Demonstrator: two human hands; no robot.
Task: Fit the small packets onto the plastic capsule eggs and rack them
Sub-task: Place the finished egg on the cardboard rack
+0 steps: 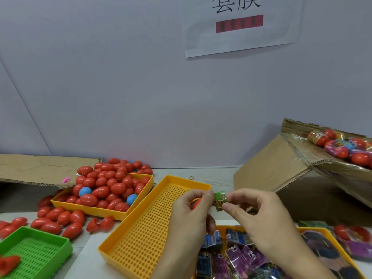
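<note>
Hands pinching green packet [220, 201], left hand [191, 214] cupping red egg [196, 204]

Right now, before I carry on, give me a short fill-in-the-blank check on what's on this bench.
1. Both hands pinch a small ____ packet.
2. The left hand also holds a ____ egg.
3. The long perforated tray under the hands is ____ in colour.
4. Among the red eggs in the far tray lie two ____ ones.

Missing words: green; red; yellow; blue
</note>
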